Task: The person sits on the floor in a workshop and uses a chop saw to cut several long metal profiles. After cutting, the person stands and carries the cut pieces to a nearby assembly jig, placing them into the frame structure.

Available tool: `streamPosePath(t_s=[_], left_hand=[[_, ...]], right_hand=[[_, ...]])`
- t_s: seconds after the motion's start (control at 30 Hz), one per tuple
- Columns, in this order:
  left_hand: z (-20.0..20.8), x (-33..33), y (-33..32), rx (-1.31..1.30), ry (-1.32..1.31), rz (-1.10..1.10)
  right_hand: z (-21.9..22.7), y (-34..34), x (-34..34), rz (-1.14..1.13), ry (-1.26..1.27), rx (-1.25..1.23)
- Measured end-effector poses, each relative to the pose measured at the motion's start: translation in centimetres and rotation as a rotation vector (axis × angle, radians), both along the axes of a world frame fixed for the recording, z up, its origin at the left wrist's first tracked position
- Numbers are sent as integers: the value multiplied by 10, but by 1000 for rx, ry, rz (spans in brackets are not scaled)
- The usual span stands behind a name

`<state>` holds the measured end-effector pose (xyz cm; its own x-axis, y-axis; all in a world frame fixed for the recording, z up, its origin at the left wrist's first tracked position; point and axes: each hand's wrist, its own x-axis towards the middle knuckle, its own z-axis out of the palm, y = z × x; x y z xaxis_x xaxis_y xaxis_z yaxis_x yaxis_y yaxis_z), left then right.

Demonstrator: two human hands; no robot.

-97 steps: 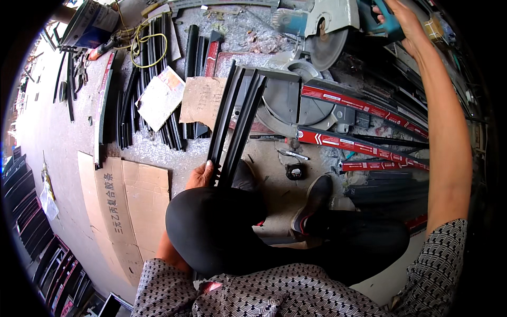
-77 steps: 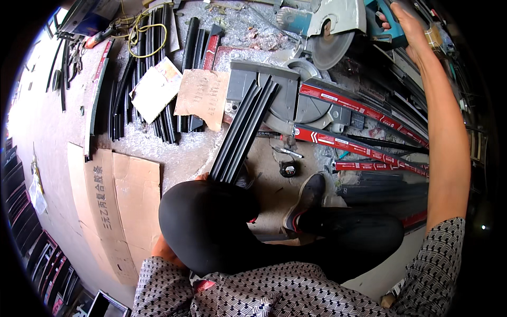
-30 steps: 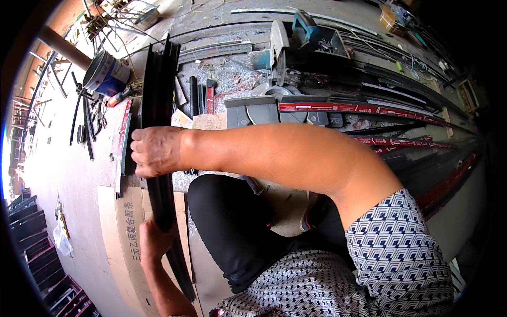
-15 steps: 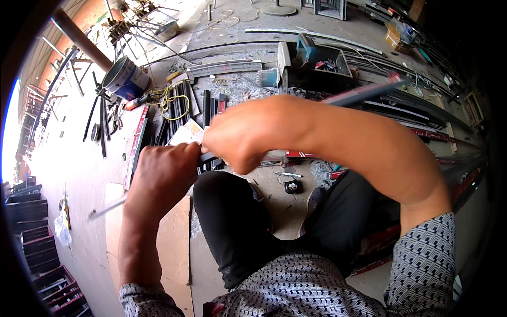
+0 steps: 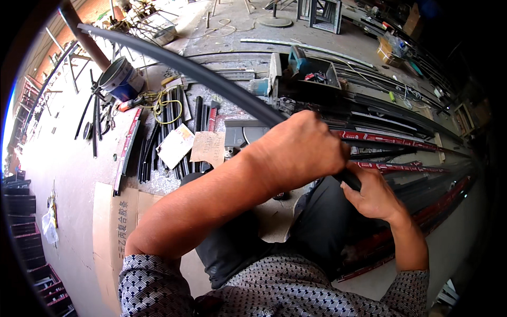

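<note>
A long dark grey profile bar slants across the view from the far upper left down to my hands. My left hand is closed in a fist around it, with the left forearm reaching across in front of my body. Just beyond, at the near end of the bar, my right hand is closed on it with the thumb along its side. Part of the bar between the hands is hidden by the left fist. Below it a cut-off saw with a blue handle stands on the floor, its grey base partly covered by my left arm.
Dark profiles lie left of the saw, with a torn cardboard piece by them. Red-labelled profiles lie to the right. A paint bucket, yellow cord and flat cardboard are on the left.
Both hands have moved right. The bar has swung round, now reaching to the upper left instead of the upper right. The left arm now crosses my body, where the right arm did before.
</note>
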<state>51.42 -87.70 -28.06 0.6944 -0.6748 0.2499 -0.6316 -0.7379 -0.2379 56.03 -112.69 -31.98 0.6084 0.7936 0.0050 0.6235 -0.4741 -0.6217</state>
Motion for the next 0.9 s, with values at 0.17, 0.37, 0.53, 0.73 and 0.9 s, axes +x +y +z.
streamPosePath(t_s=[0.17,0.37,0.53,0.73,0.9], left_hand=[[-12,14,-50,-290,-151,-258],[-70,-2,-33,-533,-55,-176],[-145,-56,11,-561,387,377],[-239,-106,25,-214,1039,564],[-302,-115,-11,-65,1379,369]], right_hand=[[-40,-68,-30,-352,147,95],[-131,-157,-67,-772,319,199],[-220,-199,-117,-833,434,100],[-298,-225,-195,-592,509,-24],[-314,-205,-239,-750,677,9]])
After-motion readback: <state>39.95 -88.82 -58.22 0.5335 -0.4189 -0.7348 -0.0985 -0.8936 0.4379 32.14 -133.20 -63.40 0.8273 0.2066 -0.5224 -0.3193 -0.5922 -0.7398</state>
